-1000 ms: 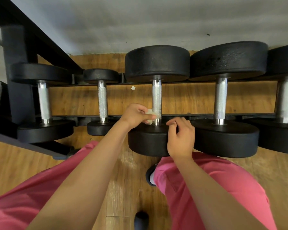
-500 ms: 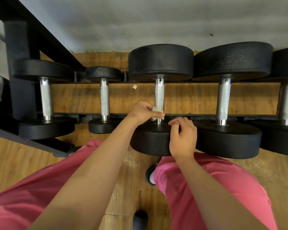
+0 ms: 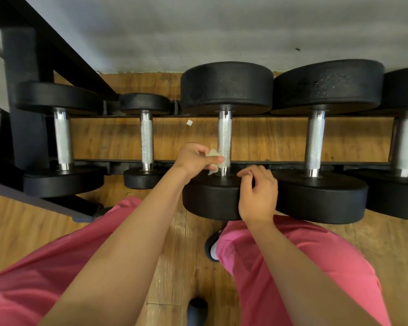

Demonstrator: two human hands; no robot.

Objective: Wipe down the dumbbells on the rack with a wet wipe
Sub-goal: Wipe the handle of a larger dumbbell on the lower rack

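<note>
Left hand eased back slightly, pinching wet wipe against the handle's near end, 9 o'clock side, on middle dumbbell on rack. Right hand, at 4 o'clock, stays curled over its near head. Hands apart.

Matt, grainy black rubber dumbbell heads, pitted at upper right; shiny knurled metal handles; crumpled whitish wet wipe; glossy wood-plank floor; matt metal rack; smooth pink cloth trousers.
</note>
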